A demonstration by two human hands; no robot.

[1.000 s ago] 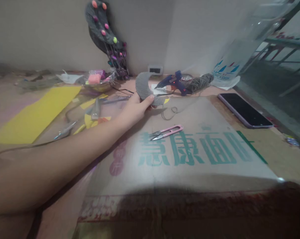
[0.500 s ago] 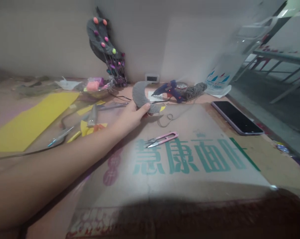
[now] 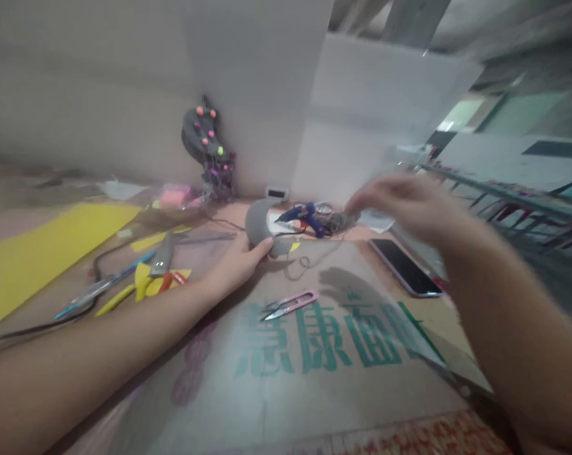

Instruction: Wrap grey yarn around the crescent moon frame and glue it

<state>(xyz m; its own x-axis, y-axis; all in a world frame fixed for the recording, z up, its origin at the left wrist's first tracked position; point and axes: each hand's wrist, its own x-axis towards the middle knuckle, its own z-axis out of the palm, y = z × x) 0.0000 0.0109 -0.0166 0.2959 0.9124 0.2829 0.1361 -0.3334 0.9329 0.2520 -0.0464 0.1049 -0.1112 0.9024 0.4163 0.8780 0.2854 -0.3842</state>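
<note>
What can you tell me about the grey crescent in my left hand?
The grey crescent is matte and looks wrapped in yarn, with a yellow tip at its lower right end. Its hollow side faces the blue glue gun. Your left hand grips its lower part, thumb in front. Whether it rests on anything is unclear.

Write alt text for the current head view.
The left hand holds a grey, yellow-tipped crescent; the right hand, blurred, is raised. Pink thread snips lie on a printed sheet, with a blue glue gun beyond and a smartphone at right.
</note>
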